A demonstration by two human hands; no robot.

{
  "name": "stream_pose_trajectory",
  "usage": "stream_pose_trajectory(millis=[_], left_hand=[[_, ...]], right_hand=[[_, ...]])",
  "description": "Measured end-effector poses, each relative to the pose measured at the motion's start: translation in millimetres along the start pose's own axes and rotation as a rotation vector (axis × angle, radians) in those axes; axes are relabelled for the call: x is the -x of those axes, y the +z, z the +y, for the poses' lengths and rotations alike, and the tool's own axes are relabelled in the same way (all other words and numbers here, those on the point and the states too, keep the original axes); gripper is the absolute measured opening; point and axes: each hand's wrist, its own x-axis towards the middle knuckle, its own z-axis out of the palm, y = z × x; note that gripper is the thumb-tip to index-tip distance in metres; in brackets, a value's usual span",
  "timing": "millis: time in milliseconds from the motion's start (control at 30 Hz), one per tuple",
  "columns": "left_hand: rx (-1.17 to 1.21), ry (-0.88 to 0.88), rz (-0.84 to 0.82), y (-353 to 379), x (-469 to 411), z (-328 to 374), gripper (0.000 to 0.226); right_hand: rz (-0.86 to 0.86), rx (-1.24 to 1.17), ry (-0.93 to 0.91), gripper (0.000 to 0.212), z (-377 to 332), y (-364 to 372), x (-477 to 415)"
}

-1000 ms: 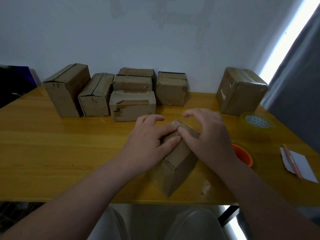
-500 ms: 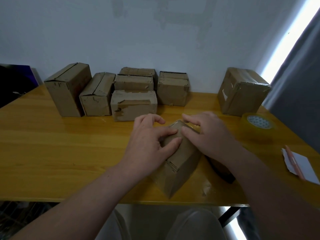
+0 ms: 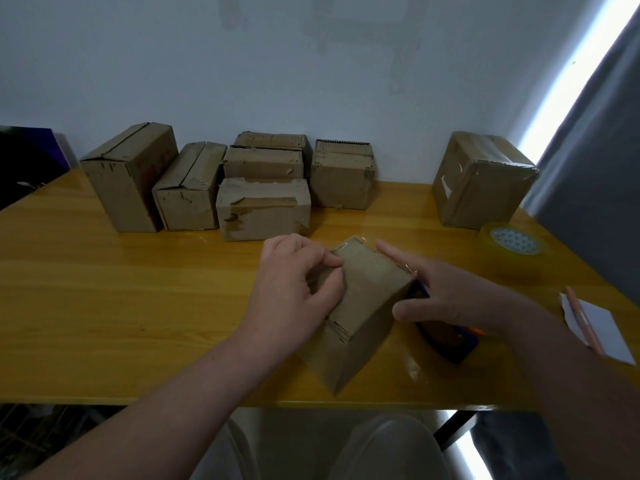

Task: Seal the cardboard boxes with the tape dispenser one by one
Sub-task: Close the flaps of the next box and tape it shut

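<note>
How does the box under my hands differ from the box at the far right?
The box under the hands sits near the front edge, angled, with the left hand and right hand on it; the far-right box stands untouched at the back. The far-right box looks bigger and bears white patches; the near one shows none. Both are brown cardboard.

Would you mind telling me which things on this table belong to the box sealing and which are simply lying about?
Job in hand: near box; tape dispenser; boxes at the back; taped box on the right.
Lying about: spare tape roll; white card; pencil.
</note>
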Motion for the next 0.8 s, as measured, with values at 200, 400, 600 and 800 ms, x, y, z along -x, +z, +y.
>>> stream_pose_trajectory(millis=[200,400,600,800], left_hand=[[-0.034,0.052,0.046,0.6,-0.7,-3.1,0.022],[-0.051,0.031,0.053,1.3,-0.5,0.2,0.003],[-0.054,0.02,0.042,1.9,-1.2,4.3,0.004],[-0.032,-0.02,0.015,-0.3,-0.7,6.1,0.016]], right_hand=[[0.033,0.278,-0.127,0.13,-17.2,5.3,-10.0],[0.09,0.789,-0.154,0.133,-31.2,7.8,-8.7],[0.12,0.876,-0.194,0.127,-36.8,16.6,-2.0],[0.137,0.856,-0.221,0.128,-30.6,22.5,7.2]])
